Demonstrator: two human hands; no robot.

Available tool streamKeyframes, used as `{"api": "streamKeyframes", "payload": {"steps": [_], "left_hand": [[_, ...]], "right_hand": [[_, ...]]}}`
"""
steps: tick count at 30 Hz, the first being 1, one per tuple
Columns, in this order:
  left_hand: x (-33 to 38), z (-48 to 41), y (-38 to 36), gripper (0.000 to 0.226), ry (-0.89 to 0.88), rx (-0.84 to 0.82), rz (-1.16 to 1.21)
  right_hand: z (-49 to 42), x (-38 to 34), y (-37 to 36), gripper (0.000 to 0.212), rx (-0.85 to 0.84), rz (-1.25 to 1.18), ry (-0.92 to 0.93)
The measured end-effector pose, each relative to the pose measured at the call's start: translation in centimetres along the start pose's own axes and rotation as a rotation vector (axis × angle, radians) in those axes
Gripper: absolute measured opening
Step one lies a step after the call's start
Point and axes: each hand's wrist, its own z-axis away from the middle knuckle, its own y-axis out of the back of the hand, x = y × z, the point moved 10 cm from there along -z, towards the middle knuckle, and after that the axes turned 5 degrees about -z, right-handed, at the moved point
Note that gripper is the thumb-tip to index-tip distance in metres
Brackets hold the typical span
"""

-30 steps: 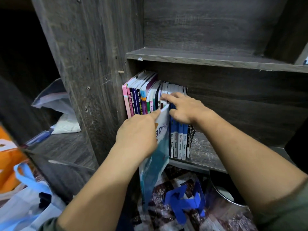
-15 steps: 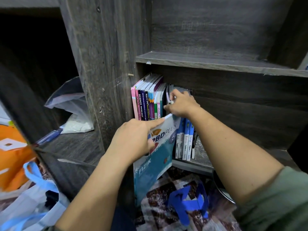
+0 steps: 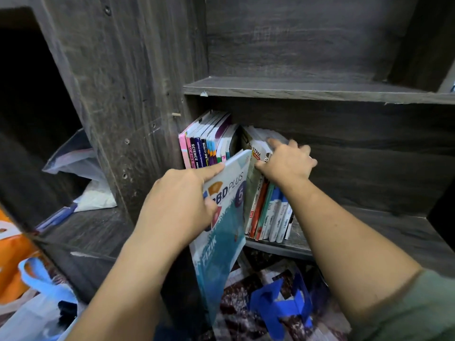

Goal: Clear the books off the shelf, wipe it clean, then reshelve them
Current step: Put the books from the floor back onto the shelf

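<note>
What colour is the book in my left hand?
The book is teal and white, clearest in the head view.

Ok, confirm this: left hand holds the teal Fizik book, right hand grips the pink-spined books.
Wrong on the right hand: the head view shows it gripping the STPM book, right of the gap, not the pink-spined books at the far left. The left hand does hold the teal Fizik book.

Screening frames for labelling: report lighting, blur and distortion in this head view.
Head view: wide-angle distortion bends the shelf boards; the left cubby is lost in near-black shadow; centre spines read sharply; the right hand gripping the leaning books is slightly motion-blurred; soft sheen, no glare, on the Fizik book in the left hand.
</note>
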Motion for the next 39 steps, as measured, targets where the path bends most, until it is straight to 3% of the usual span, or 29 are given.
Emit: {"api": "streamKeyframes", "payload": {"steps": [11,16,19,21,24,28,31,35,39], "left_hand": [[3.0,-3.3,0.1,0.064,0.065,0.216,0.031],[5.0,-5.1,-6.8,0.067,0.018,0.121,0.022],[4.8,-5.9,-8.7,0.063,0.007,0.116,0.137],[4.4,-6.3,-9.5,0.082,-0.013,-0.002,0.208],[4.0,-5.9,-10.3,0.116,-0.093,-0.177,0.075],[2.8,-5.8,-8.0,0.099,-0.136,0.111,-0.106],[1.6,-6.1,-7.4,0.081,-0.01,0.293,-0.093],[1.5,-7.3,-8.0,0.073,0.044,0.323,-0.132],[0.4,-7.4,-8.2,0.079,0.119,0.343,-0.174]], "right_hand": [[1.5,1.7,0.9,0.061,0.024,0.03,-0.057],[1.3,1.4,0.5,0.061,0.001,0.04,-0.023],[1.0,0.9,0.2,0.062,-0.015,0.04,0.007],[0.8,0.7,0.1,0.064,-0.029,0.037,0.028],[0.5,0.4,-0.4,0.067,-0.07,0.028,0.047],[0.2,-0.2,-0.9,0.076,-0.176,-0.018,0.087],[1.2,0.0,-0.1,0.089,-0.167,-0.302,0.163],[5.1,3.0,-3.0,0.123,-0.112,-0.676,0.139],[6.5,5.4,-10.2,0.134,-0.328,-0.743,-0.079]]}}
